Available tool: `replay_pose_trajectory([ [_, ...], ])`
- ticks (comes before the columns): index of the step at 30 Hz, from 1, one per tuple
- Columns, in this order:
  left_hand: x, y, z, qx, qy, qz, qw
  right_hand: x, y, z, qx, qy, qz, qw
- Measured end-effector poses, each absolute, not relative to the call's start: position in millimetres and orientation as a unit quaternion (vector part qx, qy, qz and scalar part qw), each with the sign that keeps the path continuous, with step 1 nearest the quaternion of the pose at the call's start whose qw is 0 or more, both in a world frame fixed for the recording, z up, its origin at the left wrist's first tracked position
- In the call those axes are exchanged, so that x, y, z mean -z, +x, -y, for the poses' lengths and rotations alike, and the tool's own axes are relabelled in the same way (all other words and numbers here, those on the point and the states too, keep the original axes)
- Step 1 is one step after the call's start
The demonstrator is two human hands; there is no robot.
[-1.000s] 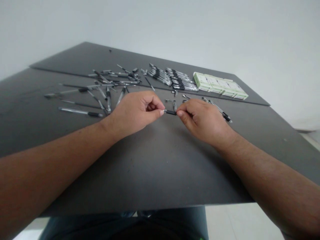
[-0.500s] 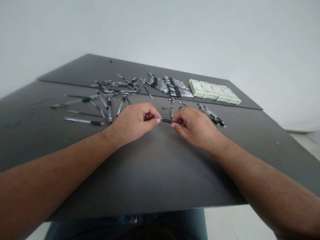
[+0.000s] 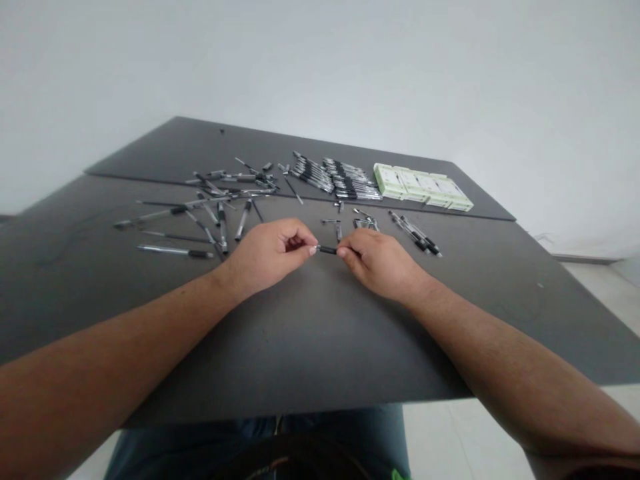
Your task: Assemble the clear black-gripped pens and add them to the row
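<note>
Between my hands is a pen [image 3: 327,250] with a black grip, held level just above the grey table. My left hand [image 3: 273,252] pinches its pale tip end between thumb and forefinger. My right hand [image 3: 381,261] is closed around the other end, and the barrel there is hidden by the fingers. Small loose pen parts [image 3: 339,232] lie just beyond the pen. To the right of my right hand rest a few clear pens with black grips [image 3: 415,233]. Left of my left hand lies a loose pen barrel [image 3: 175,252].
Scattered barrels, refills and caps [image 3: 220,207] spread over the left side of the grey table [image 3: 280,360]. Two stacks of pens [image 3: 311,173] lie at the back middle. Pale green and white boxes [image 3: 423,187] stand in a row at the back right, before a white wall.
Both hands still hold the pen in nearly the same spot; my right hand has come slightly closer to my left. The whole view has shifted a little.
</note>
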State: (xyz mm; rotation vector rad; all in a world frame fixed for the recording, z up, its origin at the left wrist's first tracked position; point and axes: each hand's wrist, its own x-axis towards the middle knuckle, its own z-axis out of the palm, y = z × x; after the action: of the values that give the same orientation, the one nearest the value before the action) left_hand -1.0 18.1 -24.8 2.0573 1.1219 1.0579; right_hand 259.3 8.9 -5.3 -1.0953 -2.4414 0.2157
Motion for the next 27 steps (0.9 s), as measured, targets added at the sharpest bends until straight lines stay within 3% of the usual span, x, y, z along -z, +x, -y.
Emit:
replay_pose_trajectory([
  [27,23.6,-1.9,-17.6,-0.395,0.787,-0.394,0.264,5.9,261.7,-11.5,-0.097,-0.392,0.885,0.230],
])
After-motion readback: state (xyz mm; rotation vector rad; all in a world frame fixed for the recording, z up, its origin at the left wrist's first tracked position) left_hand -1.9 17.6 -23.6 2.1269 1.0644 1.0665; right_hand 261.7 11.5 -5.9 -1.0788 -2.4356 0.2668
